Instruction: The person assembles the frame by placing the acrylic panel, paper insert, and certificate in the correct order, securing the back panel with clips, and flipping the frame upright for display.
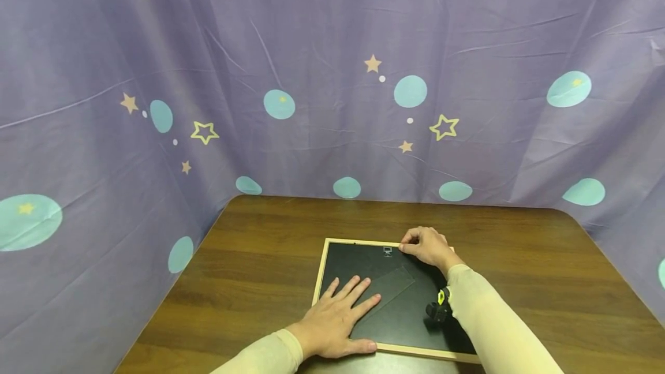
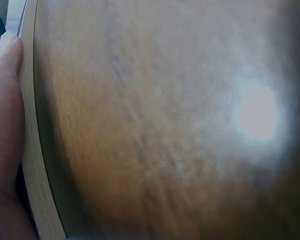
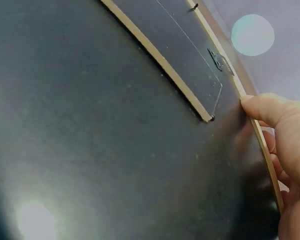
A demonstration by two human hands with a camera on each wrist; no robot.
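- Left hand [image 1: 337,319] (1 of 2): palm down, fingers straight and spread, resting on one black backing board [image 1: 405,322].
- One pale wooden frame [image 1: 415,352], back up on the worktop [image 1: 249,281]; board sits inside it.
- Right hand [image 1: 428,247] (2 of 2): thumb and curled fingers pinch frame's far rim, just beside one metal hanger [image 1: 387,251].
- Purple curtain [image 1: 322,33] behind.

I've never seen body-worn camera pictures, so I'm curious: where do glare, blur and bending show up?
Left wrist: tabletop blurred, a white glare spot at right, and the wooden frame seemingly bowed; right wrist: a bright glare patch low at left on the black backing; head: the patterned curtain fairly sharp.
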